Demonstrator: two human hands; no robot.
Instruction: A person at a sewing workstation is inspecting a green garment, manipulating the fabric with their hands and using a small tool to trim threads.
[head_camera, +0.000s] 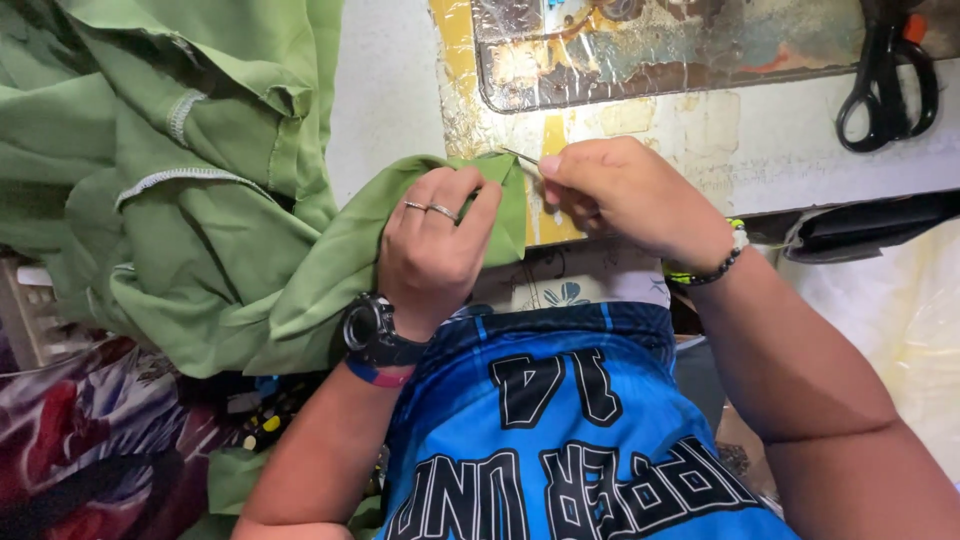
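My left hand (432, 245), with two rings and a black wristwatch, pinches a fold of green fabric (210, 200) at the edge of a worn sewing table (720, 150). My right hand (615, 195), wearing a beaded bracelet, holds a thin metal tool (520, 157) whose tip points at the fabric's edge just above my left fingers. The two hands are a few centimetres apart. The rest of the green cloth, with a white stitched seam, is heaped to the left.
Black-handled scissors (885, 85) lie at the table's top right. A scratched metal plate (650, 50) is set in the tabletop. Patterned red and dark cloth (90, 440) lies lower left. A pale sheet (900, 320) hangs at the right.
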